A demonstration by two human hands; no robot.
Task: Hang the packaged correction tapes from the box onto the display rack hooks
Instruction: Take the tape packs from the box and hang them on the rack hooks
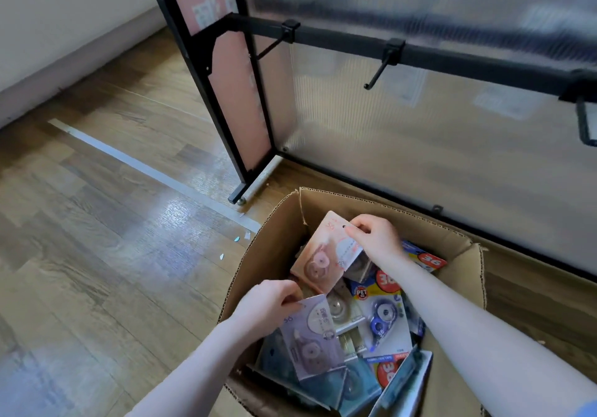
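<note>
1. Our left hand (268, 303) is nearest the camera: its fingers curl round the top corner of a lilac pack (311, 339), pinching it at the near left side of the box (452, 235).
2. That lilac pack lies tilted, its long axis running from the pinched top edge down toward us, its printed face up; the tape dispenser on it sits at the lower end.
3. Our right hand (374, 239) pinches the top edge of a pink pack (323, 255) beside its hang hole, fingers bent over the card.
4. This pink pack is lifted above the pile and stands steeply, hang hole uppermost and pointing toward the far wall of the box, long axis sloping down and left.
5. Between and under both packs lie more packs: a blue one (382, 316) with a yellow header, clear-fronted ones and teal ones, heaped at mixed angles.
6. We see the box with its flaps open, standing on the wooden floor (97, 222), filled with these packs.
7. Just beyond the box stands the rack (420, 54): a black crossbar before a ribbed translucent panel, with bare hooks (376, 75) jutting toward us.
8. A pale tape strip (145, 167) crosses the floor to the left, running toward the rack's foot.
</note>
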